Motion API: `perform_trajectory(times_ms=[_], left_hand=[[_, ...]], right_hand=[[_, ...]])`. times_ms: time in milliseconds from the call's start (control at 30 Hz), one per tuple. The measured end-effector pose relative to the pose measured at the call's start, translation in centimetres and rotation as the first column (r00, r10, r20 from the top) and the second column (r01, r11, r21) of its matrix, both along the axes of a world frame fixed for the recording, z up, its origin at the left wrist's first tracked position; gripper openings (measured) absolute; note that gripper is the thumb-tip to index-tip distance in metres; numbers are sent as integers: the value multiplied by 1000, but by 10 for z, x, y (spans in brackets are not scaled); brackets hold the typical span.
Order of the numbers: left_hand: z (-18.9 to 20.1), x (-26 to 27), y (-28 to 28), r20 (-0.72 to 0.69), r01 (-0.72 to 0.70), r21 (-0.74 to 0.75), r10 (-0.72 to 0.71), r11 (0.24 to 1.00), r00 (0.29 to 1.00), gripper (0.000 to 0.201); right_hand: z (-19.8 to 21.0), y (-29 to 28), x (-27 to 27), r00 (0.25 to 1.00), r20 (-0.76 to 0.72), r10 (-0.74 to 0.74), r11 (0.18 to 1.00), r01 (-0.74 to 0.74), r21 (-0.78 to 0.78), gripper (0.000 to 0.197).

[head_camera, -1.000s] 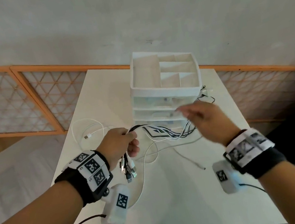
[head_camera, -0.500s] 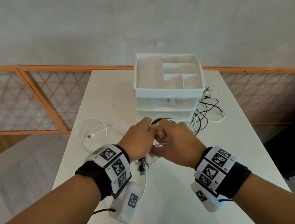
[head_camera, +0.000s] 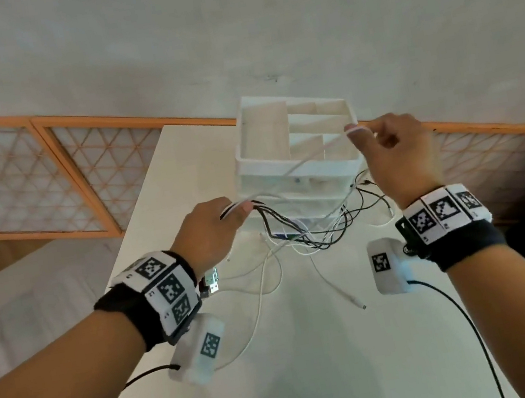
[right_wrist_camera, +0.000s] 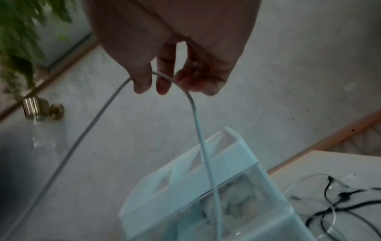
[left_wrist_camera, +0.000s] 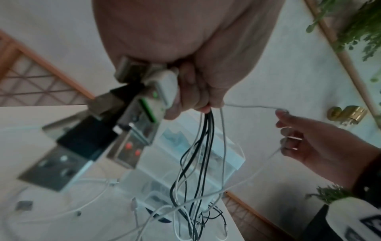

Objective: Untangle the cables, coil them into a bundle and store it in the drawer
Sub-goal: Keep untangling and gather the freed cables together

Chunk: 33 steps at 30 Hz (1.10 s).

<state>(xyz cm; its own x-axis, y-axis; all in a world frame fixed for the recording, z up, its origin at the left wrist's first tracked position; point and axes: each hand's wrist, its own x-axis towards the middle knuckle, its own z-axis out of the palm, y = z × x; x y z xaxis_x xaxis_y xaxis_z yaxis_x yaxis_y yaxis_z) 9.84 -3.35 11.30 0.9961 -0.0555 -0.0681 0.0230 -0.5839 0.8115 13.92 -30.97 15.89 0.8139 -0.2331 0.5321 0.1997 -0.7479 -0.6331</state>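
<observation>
My left hand [head_camera: 215, 229] grips a bunch of black and white cables [head_camera: 297, 231] by their plug ends [left_wrist_camera: 144, 91] above the white table [head_camera: 313, 346]. The loose lengths hang down in a tangle [left_wrist_camera: 191, 187] in front of the white drawer unit [head_camera: 297, 165]. One white cable [head_camera: 304, 164] runs taut from that hand up to my right hand [head_camera: 388, 146], which holds it hooked over curled fingers [right_wrist_camera: 144, 81] above the unit's top tray. From there the cable [right_wrist_camera: 208, 163] drops back down past the unit.
More cable loops [head_camera: 369, 201] lie on the table right of the drawer unit, and a white cable end [head_camera: 339, 290] trails toward the front. An orange-framed lattice panel [head_camera: 42, 180] stands behind the table. A gold object [right_wrist_camera: 41, 107] and a plant [right_wrist_camera: 18, 32] show at left in the right wrist view.
The hands were together in front of the drawer unit. Now my right hand has risen up and right, drawing one white cable out of the bunch held by my left.
</observation>
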Motion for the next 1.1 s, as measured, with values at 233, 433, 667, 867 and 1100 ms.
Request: perform_trajectory(times_ms=[233,433,667,867,1100], left_hand=[[10,15,20,52,-169,-266,189,949,981,50],[-11,20,23,-112,-156,-211,135,965,985,42],[-22,26,17,-158,-137,-14,133,990,978,48],[-25,33,18,-169,-167,86,180,982,969,45],[-20,33,14,-256,-168,-176,119,970,959,35]], right_hand=[[-100,-42,-16,575,-760,-304,938,40,-345,27],[-45,-53,12,825,-563,-55,952,213,219,36],[50,-20,28,992,12,128,938,-125,323,16],[44,-14,35,985,-25,169,969,-161,189,35],[41,-20,41,970,63,233,933,-242,268,36]])
